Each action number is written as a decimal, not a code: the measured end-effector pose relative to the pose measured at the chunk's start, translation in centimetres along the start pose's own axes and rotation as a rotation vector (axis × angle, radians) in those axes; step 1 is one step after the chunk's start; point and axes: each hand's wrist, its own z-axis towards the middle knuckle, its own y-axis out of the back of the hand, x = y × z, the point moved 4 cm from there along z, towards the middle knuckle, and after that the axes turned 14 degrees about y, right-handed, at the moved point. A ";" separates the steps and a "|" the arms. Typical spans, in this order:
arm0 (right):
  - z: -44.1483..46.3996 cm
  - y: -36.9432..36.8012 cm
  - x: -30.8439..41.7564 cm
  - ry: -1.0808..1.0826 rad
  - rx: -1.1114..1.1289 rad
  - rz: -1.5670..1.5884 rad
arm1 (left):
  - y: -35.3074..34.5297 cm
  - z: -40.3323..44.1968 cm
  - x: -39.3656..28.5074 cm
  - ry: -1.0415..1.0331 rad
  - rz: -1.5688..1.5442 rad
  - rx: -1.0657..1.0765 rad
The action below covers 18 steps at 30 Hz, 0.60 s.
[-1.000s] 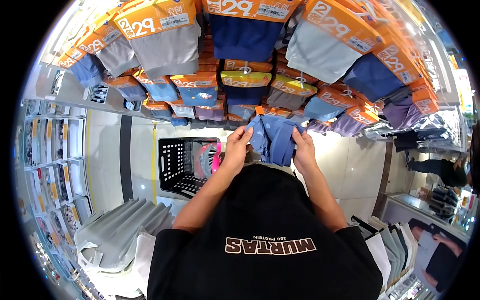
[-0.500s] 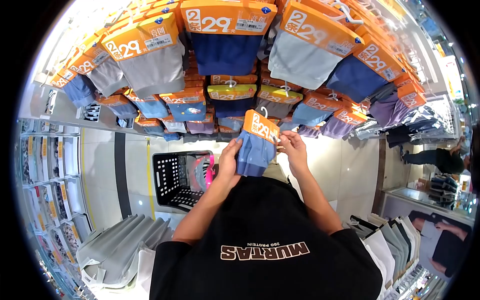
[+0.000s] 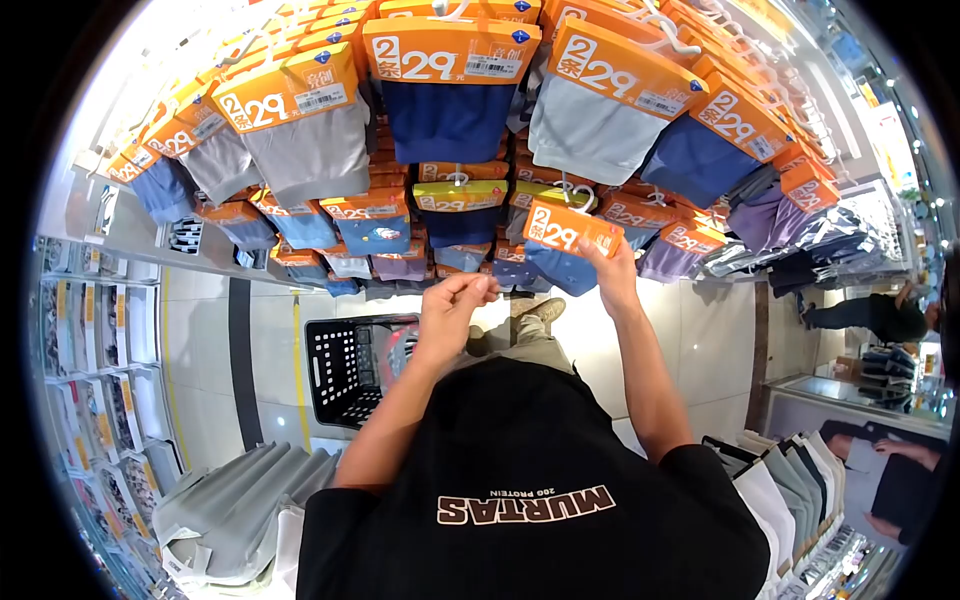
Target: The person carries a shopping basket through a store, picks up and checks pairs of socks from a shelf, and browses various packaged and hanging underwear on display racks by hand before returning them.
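The blue garment (image 3: pixel 562 268) hangs just right of the frame's centre under its orange card (image 3: pixel 557 230), with the lower rack row behind it. Your right hand (image 3: pixel 612 272) pinches the card's right end, thumb in front, probably so the printed front stays readable and the cloth hangs free. You have a white hook (image 3: pixel 574 192) above the card; whether it catches on a rail, I can't tell. Your left hand (image 3: pixel 458 310), left of centre, has its fingers curled together with nothing visible between them. The black basket (image 3: pixel 335 372) stands on the floor below left, likely there to leave both your hands free. Across the top, navy shorts (image 3: pixel 450 122) and grey shorts (image 3: pixel 308 155) hang with cards facing you, presumably so the prices show.
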 end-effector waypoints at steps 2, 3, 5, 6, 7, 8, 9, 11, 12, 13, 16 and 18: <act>1.2 0.1 -0.5 -0.030 0.071 -0.094 | -2.2 -1.9 -4.4 -0.176 0.008 0.154; 1.6 0.0 -1.1 -0.048 0.109 -0.140 | -3.2 -3.1 -6.6 -0.263 0.011 0.228; 1.9 -0.2 -2.9 -0.053 0.119 -0.143 | -5.2 -5.8 -10.8 -0.386 -0.063 0.418; 1.9 -0.3 -3.6 -0.057 0.107 -0.140 | -6.0 -7.6 -13.1 -0.398 -0.069 0.554; 2.0 -0.4 -4.4 -0.062 0.095 -0.136 | -6.7 -9.2 -15.0 -0.409 -0.075 0.689; 2.0 -0.3 -5.3 -0.092 0.097 -0.101 | -7.8 -10.7 -16.6 -0.538 -0.145 0.844; 1.8 -0.5 -5.4 -0.132 0.094 -0.115 | -9.2 -12.0 -17.9 -0.635 -0.212 0.953; 1.4 -0.8 -4.7 -0.208 0.078 -0.143 | -11.2 -14.7 -20.0 -0.719 -0.330 1.132; 1.4 -0.7 -4.7 -0.178 0.070 -0.162 | -11.9 -16.0 -20.8 -0.713 -0.378 1.191; 1.5 -0.5 -4.7 -0.148 0.062 -0.181 | -12.5 -17.0 -20.8 -0.731 -0.461 1.176; 1.9 1.6 -6.1 0.071 0.033 -0.300 | -14.8 -18.7 -20.1 -0.874 -0.765 1.070; 1.2 3.1 -5.8 0.115 0.007 -0.400 | -15.1 -19.0 -19.9 -0.827 -0.921 1.092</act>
